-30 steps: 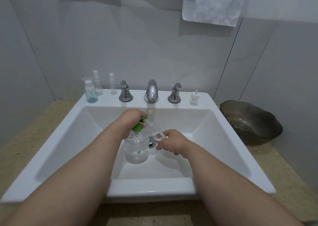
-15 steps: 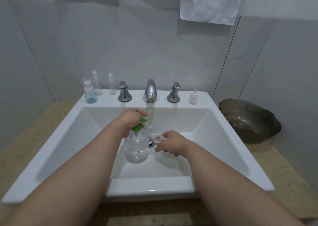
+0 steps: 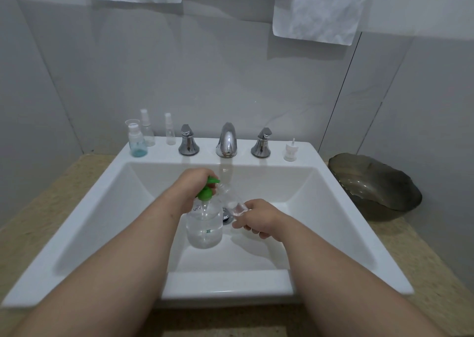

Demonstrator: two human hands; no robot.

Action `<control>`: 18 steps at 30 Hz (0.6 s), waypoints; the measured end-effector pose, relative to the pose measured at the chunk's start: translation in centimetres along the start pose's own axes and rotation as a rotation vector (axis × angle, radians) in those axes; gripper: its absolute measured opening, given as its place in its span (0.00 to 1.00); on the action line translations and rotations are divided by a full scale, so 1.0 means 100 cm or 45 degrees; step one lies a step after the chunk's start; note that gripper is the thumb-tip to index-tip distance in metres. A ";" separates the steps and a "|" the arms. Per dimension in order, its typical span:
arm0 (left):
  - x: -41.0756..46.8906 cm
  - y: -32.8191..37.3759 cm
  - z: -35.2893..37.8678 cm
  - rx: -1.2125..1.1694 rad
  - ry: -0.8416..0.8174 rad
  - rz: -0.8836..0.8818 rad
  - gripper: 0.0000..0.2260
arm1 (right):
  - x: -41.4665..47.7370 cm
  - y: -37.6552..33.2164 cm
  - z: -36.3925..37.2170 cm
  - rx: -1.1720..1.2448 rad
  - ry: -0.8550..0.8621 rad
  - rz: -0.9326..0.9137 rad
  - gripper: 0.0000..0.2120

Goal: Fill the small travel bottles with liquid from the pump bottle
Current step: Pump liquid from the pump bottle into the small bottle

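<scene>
Now the left hand [image 3: 193,188] curls over the pump bottle [image 3: 204,227] head, mid sink [image 3: 320,203]; the right hand [image 3: 259,218] pinches a tilted travel bottle [image 3: 231,200] at its nozzle. Risk: w/ a hard press the narrow mouth slips off & liquid squirts into the basin.

dim, even light | soft shadows | wide-angle edge distortion | slightly soft
</scene>
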State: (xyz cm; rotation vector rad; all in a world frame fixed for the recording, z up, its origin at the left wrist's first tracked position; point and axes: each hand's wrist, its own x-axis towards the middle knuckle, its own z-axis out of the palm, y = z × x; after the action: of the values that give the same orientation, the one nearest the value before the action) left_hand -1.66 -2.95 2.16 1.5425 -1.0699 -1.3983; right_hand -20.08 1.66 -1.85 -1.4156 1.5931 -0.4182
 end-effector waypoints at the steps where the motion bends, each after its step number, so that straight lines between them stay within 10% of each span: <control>1: 0.000 0.000 0.000 -0.006 -0.006 -0.003 0.03 | 0.000 0.000 0.000 0.005 0.003 -0.002 0.07; 18: -0.004 0.004 0.004 0.121 -0.061 0.097 0.05 | -0.001 -0.003 0.001 0.050 -0.006 -0.007 0.10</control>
State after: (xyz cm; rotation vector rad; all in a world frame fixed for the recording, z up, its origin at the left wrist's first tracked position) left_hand -2.14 -2.76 2.60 1.5254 -1.2273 -1.3562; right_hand -19.84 1.66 -1.64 -1.3911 1.5696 -0.4469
